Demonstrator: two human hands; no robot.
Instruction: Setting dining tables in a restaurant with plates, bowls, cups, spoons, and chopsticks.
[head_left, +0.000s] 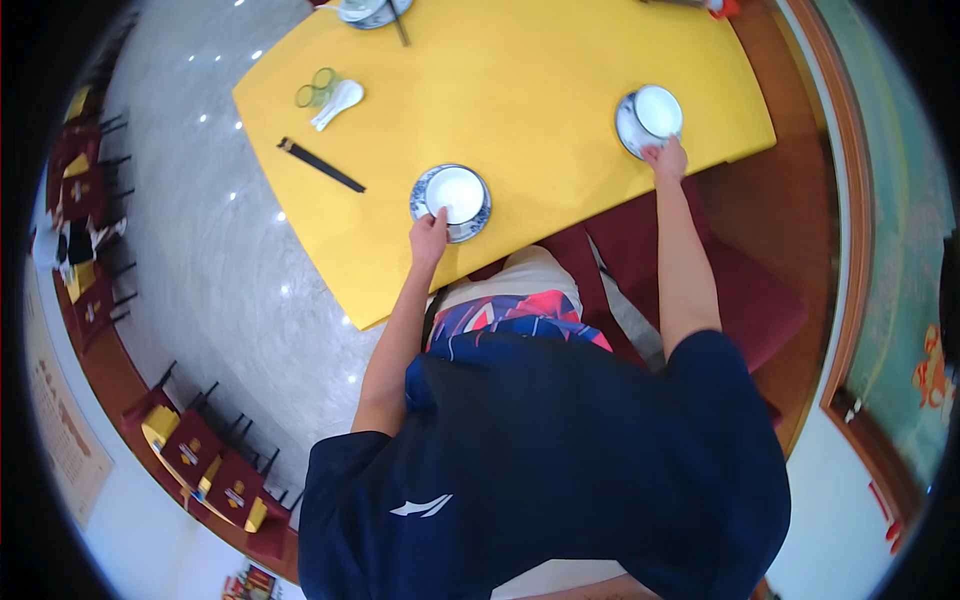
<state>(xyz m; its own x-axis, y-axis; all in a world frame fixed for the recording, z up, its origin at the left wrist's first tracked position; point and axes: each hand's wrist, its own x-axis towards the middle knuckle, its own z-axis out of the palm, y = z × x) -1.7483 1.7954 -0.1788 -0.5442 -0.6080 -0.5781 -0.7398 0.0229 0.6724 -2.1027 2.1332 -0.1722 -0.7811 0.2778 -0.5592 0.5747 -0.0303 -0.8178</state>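
My left hand (430, 237) grips the near rim of a white bowl (454, 193), which stands on a blue-patterned plate (477, 226). On the right, my right hand (666, 159) holds the near edge of a second patterned plate (627, 127) and touches the white bowl (658, 111) on it; which of the two it grips is partly hidden by the fingers. Both sets rest on or just over the yellow tablecloth (517, 82). Left of them lie black chopsticks (322, 165), a white ceramic spoon (341, 101) and green-tinted glasses (324, 79).
Another bowl and plate (375, 16) with chopsticks stand at the table's far edge. Maroon-covered chairs (750, 300) are tucked close by on the right, beside a wood-trimmed wall (847, 300). Further tables and chairs (210, 465) line the left, where a person (71, 240) is seen.
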